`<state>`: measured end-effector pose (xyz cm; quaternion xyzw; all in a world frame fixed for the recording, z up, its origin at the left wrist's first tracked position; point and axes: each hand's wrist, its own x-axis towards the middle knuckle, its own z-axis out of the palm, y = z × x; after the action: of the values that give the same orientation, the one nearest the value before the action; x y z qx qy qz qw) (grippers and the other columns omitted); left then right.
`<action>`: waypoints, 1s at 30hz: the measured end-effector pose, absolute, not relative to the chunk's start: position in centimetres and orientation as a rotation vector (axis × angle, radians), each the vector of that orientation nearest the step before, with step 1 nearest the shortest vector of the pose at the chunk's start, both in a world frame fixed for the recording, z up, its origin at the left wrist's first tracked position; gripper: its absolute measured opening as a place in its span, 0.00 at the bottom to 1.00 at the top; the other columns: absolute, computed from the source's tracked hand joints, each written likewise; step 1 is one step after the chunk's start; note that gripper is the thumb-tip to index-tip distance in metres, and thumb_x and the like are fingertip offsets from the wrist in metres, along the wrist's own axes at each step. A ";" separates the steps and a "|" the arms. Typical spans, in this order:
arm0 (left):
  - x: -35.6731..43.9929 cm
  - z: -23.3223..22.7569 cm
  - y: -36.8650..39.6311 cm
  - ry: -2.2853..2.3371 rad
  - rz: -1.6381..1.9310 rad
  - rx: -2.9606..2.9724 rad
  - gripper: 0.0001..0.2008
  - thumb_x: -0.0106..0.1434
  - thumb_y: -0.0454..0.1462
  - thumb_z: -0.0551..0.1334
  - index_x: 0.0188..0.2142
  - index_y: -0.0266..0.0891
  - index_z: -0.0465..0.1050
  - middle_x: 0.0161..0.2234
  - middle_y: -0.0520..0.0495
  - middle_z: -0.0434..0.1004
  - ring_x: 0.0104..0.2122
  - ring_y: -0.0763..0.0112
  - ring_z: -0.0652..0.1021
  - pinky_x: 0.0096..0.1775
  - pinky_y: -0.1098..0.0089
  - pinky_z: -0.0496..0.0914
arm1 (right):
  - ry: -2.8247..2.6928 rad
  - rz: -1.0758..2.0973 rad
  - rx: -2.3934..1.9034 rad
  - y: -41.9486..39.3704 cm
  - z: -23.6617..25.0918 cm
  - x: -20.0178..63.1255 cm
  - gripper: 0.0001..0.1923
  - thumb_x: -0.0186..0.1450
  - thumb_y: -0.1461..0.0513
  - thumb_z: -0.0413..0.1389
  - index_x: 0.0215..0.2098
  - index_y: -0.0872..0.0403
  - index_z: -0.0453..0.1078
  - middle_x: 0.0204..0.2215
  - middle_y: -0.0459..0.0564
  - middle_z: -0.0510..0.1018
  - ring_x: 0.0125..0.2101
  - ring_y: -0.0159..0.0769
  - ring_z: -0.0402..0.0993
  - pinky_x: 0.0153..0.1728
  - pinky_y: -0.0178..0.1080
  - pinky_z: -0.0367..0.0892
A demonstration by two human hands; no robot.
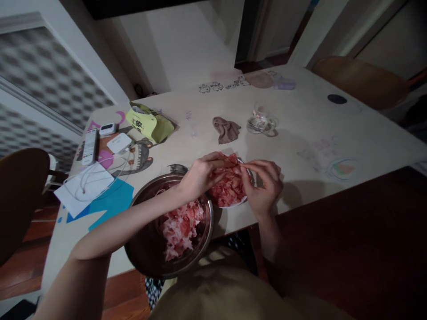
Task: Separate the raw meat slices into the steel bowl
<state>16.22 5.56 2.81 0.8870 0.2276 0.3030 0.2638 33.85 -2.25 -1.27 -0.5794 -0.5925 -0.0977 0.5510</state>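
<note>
While both hands work over the white plate (240, 202), the left hand (200, 175) is curled down on the pile of pink meat slices (227, 189), fingers pinching the top of it. Right hand (263, 184) is closed in a pinch too, fingertips (245, 168) gripping a thin slice edge (233, 166) right where the left thumb meets it. Looks like the two hands are pulling one slice apart between them; exact grip is partly hidden by the fingers.

Steel bowl (150, 258) sits just left of the plate, touching or nearly so, at the near table edge (300, 195). It holds a loose heap of separated pink-white pieces (180, 229), roughly a third of the bowl floor.

My read on progress: about half. The plate still carries a good mound, comparable to what's in the bowl.

Rest of the table, well apart from the hands: crumpled brown cloth (227, 129), clear glass cup (260, 121), yellow-green paper bag (150, 123), remote control (90, 146), white charger with cable (119, 143), white paper sheet (85, 189). Wooden chair (18, 195) at far left.
</note>
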 end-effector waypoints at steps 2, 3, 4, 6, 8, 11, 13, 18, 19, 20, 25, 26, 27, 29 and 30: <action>15.9 3.3 5.6 0.631 0.830 2.393 0.10 0.67 0.31 0.65 0.48 0.38 0.80 0.43 0.43 0.80 0.43 0.68 0.81 0.47 0.70 0.75 | -1.394 -0.220 -1.368 -2.5 -1.1 33.9 0.03 0.68 0.64 0.61 0.38 0.49 0.77 0.35 0.47 0.81 0.39 0.36 0.78 0.47 0.44 0.68; 15.7 3.6 5.6 0.640 0.839 2.392 0.10 0.67 0.32 0.65 0.47 0.38 0.80 0.42 0.43 0.80 0.42 0.69 0.81 0.46 0.70 0.75 | -1.394 -0.215 -1.365 -2.7 -1.0 33.9 0.03 0.68 0.64 0.61 0.38 0.49 0.77 0.35 0.47 0.81 0.39 0.37 0.78 0.47 0.44 0.68; 15.4 4.0 5.6 0.652 0.850 2.393 0.10 0.67 0.32 0.65 0.48 0.37 0.79 0.42 0.43 0.80 0.41 0.69 0.81 0.46 0.70 0.75 | -1.398 -0.206 -1.361 -2.9 -0.9 33.8 0.04 0.67 0.64 0.61 0.39 0.49 0.77 0.35 0.47 0.81 0.39 0.37 0.78 0.47 0.44 0.68; 14.5 4.7 5.4 0.684 0.875 2.396 0.10 0.67 0.34 0.65 0.48 0.37 0.79 0.42 0.42 0.79 0.41 0.68 0.80 0.45 0.69 0.75 | -1.419 -0.178 -1.337 -3.5 -0.5 33.4 0.04 0.67 0.64 0.61 0.39 0.49 0.77 0.36 0.47 0.82 0.39 0.37 0.78 0.46 0.44 0.68; 13.4 5.2 4.9 0.743 0.908 2.379 0.09 0.67 0.36 0.66 0.46 0.37 0.78 0.41 0.43 0.79 0.39 0.68 0.80 0.43 0.70 0.75 | -1.471 -0.126 -1.285 -4.1 -0.2 32.6 0.05 0.67 0.65 0.61 0.40 0.48 0.77 0.36 0.47 0.81 0.39 0.36 0.77 0.47 0.44 0.68; 11.3 5.4 3.7 0.839 0.966 2.293 0.10 0.65 0.40 0.69 0.42 0.37 0.77 0.38 0.44 0.78 0.37 0.69 0.80 0.40 0.70 0.76 | -1.626 -0.002 -1.185 -4.8 -0.1 30.5 0.06 0.67 0.66 0.61 0.40 0.48 0.76 0.36 0.46 0.82 0.41 0.36 0.77 0.49 0.45 0.68; 9.9 5.2 2.7 0.881 1.003 2.168 0.11 0.64 0.41 0.69 0.42 0.38 0.76 0.39 0.45 0.77 0.36 0.69 0.80 0.38 0.71 0.77 | -1.730 0.073 -1.132 -5.2 -0.2 28.9 0.05 0.67 0.65 0.61 0.39 0.48 0.76 0.35 0.45 0.82 0.41 0.36 0.77 0.49 0.45 0.66; 7.1 5.1 0.4 0.907 1.180 2.074 0.09 0.61 0.39 0.72 0.39 0.38 0.77 0.37 0.46 0.78 0.38 0.69 0.79 0.41 0.70 0.76 | -1.946 0.214 -1.066 -5.9 -0.7 25.5 0.06 0.68 0.65 0.61 0.33 0.49 0.76 0.33 0.43 0.82 0.38 0.33 0.75 0.49 0.43 0.61; 6.7 5.1 0.0 0.902 1.215 2.074 0.09 0.61 0.38 0.72 0.39 0.39 0.77 0.36 0.46 0.78 0.38 0.69 0.78 0.42 0.69 0.76 | -2.008 0.230 -1.068 -6.1 -0.8 25.1 0.06 0.69 0.65 0.60 0.33 0.49 0.76 0.33 0.43 0.82 0.39 0.34 0.75 0.50 0.43 0.60; 6.3 5.2 -0.2 0.897 1.240 2.064 0.09 0.61 0.38 0.72 0.38 0.39 0.77 0.36 0.46 0.78 0.38 0.69 0.78 0.43 0.68 0.75 | -2.079 0.239 -1.078 -6.2 -0.8 24.8 0.06 0.69 0.66 0.59 0.34 0.50 0.76 0.34 0.43 0.82 0.40 0.34 0.74 0.51 0.44 0.60; 5.2 5.4 -1.0 0.835 1.313 1.978 0.10 0.59 0.38 0.73 0.39 0.38 0.78 0.37 0.45 0.78 0.38 0.69 0.78 0.40 0.69 0.75 | -2.393 0.216 -1.110 -6.6 -0.9 24.4 0.07 0.68 0.69 0.58 0.38 0.51 0.76 0.38 0.46 0.81 0.46 0.37 0.74 0.59 0.47 0.57; 5.1 5.4 -1.1 0.821 1.328 1.972 0.10 0.59 0.38 0.73 0.39 0.38 0.78 0.37 0.45 0.78 0.38 0.69 0.78 0.40 0.69 0.75 | -2.420 0.210 -1.111 -6.6 -1.0 24.3 0.07 0.68 0.69 0.58 0.37 0.52 0.76 0.37 0.46 0.81 0.47 0.37 0.74 0.59 0.47 0.57; 5.1 5.4 -1.1 0.809 1.339 1.972 0.10 0.59 0.38 0.74 0.39 0.38 0.78 0.37 0.45 0.79 0.38 0.69 0.79 0.40 0.69 0.75 | -2.435 0.208 -1.115 -6.6 -1.1 24.3 0.07 0.68 0.69 0.59 0.35 0.52 0.76 0.37 0.46 0.81 0.47 0.37 0.74 0.59 0.46 0.58; 5.0 5.4 -1.2 0.785 1.356 1.981 0.10 0.58 0.37 0.74 0.39 0.38 0.78 0.36 0.45 0.79 0.38 0.68 0.79 0.42 0.68 0.74 | -2.447 0.217 -1.139 -6.6 -1.2 24.1 0.06 0.67 0.68 0.60 0.32 0.52 0.75 0.36 0.45 0.80 0.46 0.37 0.74 0.57 0.45 0.59; 5.0 5.4 -1.2 0.776 1.359 1.987 0.10 0.58 0.37 0.74 0.39 0.38 0.78 0.37 0.45 0.80 0.39 0.68 0.79 0.43 0.67 0.74 | -2.450 0.222 -1.152 -6.6 -1.3 24.0 0.07 0.67 0.67 0.61 0.31 0.52 0.75 0.35 0.45 0.80 0.45 0.38 0.74 0.57 0.45 0.59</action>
<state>4.97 -1.19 5.36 0.7490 0.2926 0.5123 0.3016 24.02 -6.62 -1.29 -0.4145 -0.8816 0.0799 0.2110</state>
